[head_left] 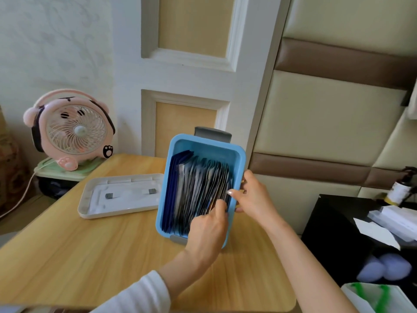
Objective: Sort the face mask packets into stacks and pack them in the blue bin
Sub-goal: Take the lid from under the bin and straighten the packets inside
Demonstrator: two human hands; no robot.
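Note:
The blue bin point(204, 145) stands on the wooden table, tilted toward me, with grey latches at its far and near ends. Inside it, several face mask packets point(198, 195) stand on edge in a row, dark blue ones on the left and silvery dark ones on the right. My left hand point(207, 231) reaches over the bin's near right corner, its fingers in among the right-hand packets. My right hand point(252, 193) grips the bin's right rim, thumb over the edge against the packets.
A white lid point(121, 195) lies upside down on the table left of the bin. A pink fan point(72, 132) stands on a green stand at the back left. A black cabinet point(338, 233) with papers and a bottle is on the right. Wall panels rise behind.

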